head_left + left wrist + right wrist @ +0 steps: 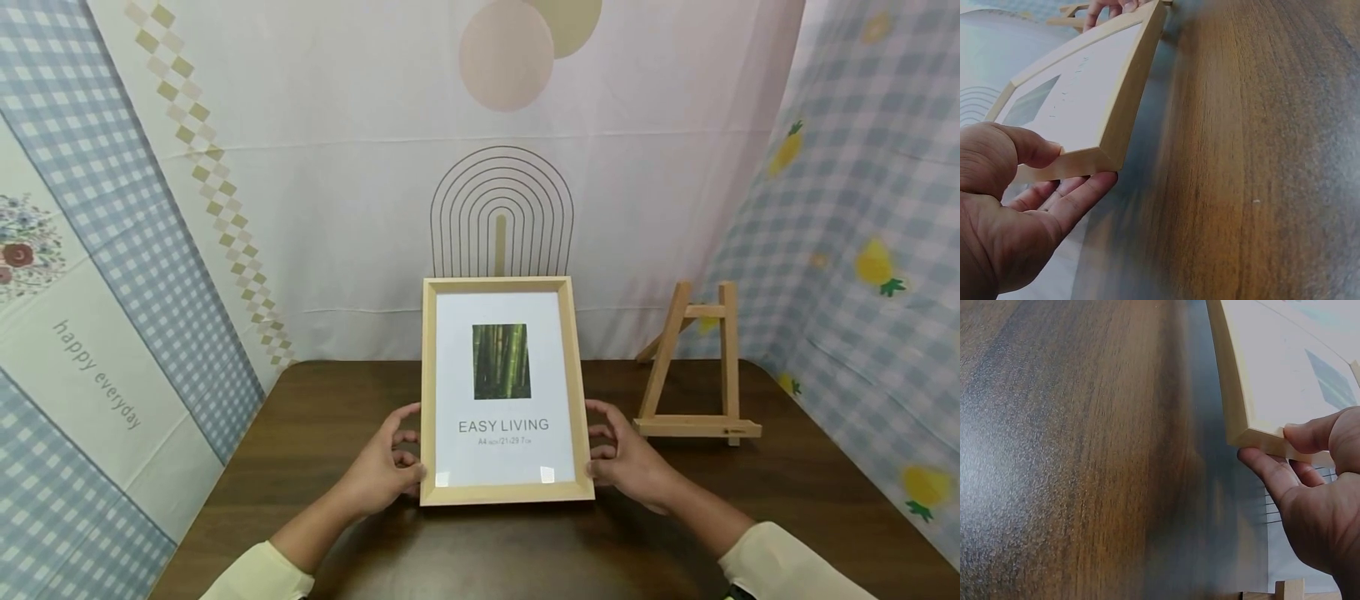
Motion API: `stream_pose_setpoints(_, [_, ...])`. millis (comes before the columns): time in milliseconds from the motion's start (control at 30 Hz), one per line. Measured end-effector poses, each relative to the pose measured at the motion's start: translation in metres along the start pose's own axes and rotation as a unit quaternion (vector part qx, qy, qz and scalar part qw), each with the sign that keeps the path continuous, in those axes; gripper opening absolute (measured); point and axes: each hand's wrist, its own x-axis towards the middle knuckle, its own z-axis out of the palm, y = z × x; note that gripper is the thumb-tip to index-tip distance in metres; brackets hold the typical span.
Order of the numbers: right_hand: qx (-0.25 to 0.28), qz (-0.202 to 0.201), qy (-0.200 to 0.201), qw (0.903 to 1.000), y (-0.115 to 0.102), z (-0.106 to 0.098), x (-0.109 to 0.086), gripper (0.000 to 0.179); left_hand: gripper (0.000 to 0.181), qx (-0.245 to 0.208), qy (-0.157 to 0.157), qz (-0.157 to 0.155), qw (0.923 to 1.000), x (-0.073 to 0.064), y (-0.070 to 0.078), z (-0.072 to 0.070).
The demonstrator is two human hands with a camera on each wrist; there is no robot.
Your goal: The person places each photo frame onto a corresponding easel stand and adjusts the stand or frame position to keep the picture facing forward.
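A picture frame (504,312) with a pale wood border stands tilted back between both hands, its white sheet showing a small bamboo photo and the words EASY LIVING. My left hand (386,467) grips its left side near the lower corner. On the opposite side, my right hand (626,458) holds the lower right edge. In the left wrist view, the thumb lies on the front of the picture frame (1119,134) and the fingers reach behind it. The right wrist view shows the same pinch at the other corner of the picture frame (1235,394). The frame's back is hidden.
A small wooden easel (697,425) stands at the right rear of the dark wooden table (315,417). Behind the table hangs a white patterned cloth (337,208). Blue checked cloth (862,333) borders the right side, with another checked cloth (127,167) at the left.
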Motion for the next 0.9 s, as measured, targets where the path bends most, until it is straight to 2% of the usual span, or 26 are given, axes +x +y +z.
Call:
stream_pose_setpoints(300, [-0.015, -0.006, 0.017, 0.9997, 0.0011, -0.0007, 0.0011, 0.088, 0.087, 0.005, 0.01, 0.005, 0.9999, -0.0004, 0.0012, 0.0011])
stream_pose_setpoints(667, [-0.019, -0.019, 0.008, 0.9996, 0.0009, -0.003, 0.0009, 0.087, 0.085, 0.008, 0.017, 0.011, 0.9998, -0.0006, 0.0037, 0.0008])
stream_pose_setpoints(900, [-0.033, -0.02, 0.021, 0.999, -0.0024, -0.0025, 0.0015, 0.088, 0.086, 0.012, 0.029, 0.014, 0.9994, 0.0011, 0.004, 0.0018])
